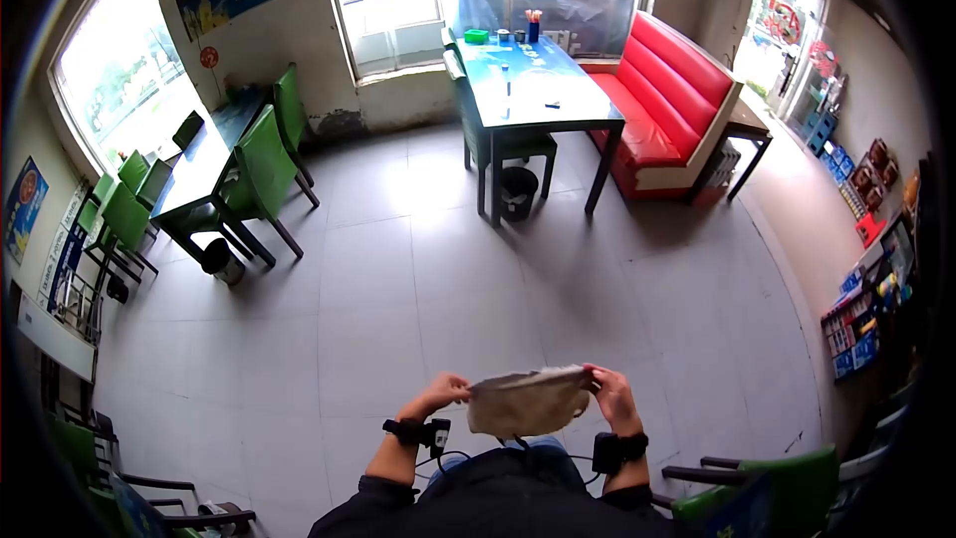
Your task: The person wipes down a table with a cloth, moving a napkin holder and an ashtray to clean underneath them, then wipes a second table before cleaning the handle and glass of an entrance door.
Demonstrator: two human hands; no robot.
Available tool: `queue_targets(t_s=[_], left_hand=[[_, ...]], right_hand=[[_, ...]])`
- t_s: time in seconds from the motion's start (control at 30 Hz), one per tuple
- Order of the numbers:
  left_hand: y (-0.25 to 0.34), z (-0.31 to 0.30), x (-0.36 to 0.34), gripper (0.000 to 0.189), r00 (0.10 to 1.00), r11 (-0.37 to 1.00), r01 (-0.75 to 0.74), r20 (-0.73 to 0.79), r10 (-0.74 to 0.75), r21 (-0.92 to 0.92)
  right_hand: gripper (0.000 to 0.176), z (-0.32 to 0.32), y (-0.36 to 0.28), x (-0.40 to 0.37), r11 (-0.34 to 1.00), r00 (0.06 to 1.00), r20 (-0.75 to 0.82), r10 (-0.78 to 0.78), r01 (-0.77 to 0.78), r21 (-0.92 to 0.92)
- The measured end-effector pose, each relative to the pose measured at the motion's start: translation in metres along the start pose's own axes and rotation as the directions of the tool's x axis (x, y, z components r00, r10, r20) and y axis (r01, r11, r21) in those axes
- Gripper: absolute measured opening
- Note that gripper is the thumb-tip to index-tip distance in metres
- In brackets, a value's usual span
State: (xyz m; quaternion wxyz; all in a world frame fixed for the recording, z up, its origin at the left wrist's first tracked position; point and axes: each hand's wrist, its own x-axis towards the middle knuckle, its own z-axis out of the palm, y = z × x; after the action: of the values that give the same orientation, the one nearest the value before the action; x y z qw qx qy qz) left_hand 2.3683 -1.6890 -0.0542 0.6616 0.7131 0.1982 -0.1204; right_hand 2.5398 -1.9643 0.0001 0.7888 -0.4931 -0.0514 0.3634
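Note:
A beige cloth [528, 403] is stretched between my two hands, in front of my body at the bottom centre. My left hand [446, 392] pinches its upper left corner. The upper right corner is held in the fingers of my right hand [611, 394]. The cloth hangs down a little from its top edge, with a darker fold near the right side. Each wrist carries a black strap with a small device and a cable.
Ahead stands a blue-topped table [538, 90] with a red bench [662, 90] and a black bin [518, 191]. Green chairs [261, 164] and another table [199, 164] are at left. A green chair [797, 488] stands close at lower right; shelves [861, 329] line the right.

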Motion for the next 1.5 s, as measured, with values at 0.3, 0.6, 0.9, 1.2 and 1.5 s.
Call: queue_targets(t_s=[0.3,0.6,0.9,1.2,1.5], left_hand=[[0.097,-0.063,0.084,0.014,0.805,0.671,-0.497,-0.58,0.12,-0.551],[0.095,-0.155,0.213,0.012,0.917,0.889,-0.284,-0.373,0.142,-0.359],[0.199,-0.157,0.383,0.019,0.984,0.955,-0.165,0.028,0.177,-0.247],[0.326,0.016,0.492,0.014,0.805,0.982,-0.154,0.563,0.188,-0.109],[0.394,0.218,0.612,0.028,0.657,0.972,-0.231,0.743,0.127,0.038]], right_hand=[[0.03,0.072,-0.042,0.197,0.58,0.951,0.303,0.052,0.219,-0.785],[0.031,0.051,-0.039,0.277,0.248,0.924,0.216,0.316,0.139,-0.959],[0.033,0.02,-0.127,0.343,0.125,0.96,0.098,-0.264,0.134,-0.983],[0.035,-0.079,-0.229,0.324,0.888,0.904,-0.376,-0.203,0.331,0.318],[0.012,-0.255,-0.3,0.262,0.864,0.6,-0.748,-0.283,0.499,0.073]])
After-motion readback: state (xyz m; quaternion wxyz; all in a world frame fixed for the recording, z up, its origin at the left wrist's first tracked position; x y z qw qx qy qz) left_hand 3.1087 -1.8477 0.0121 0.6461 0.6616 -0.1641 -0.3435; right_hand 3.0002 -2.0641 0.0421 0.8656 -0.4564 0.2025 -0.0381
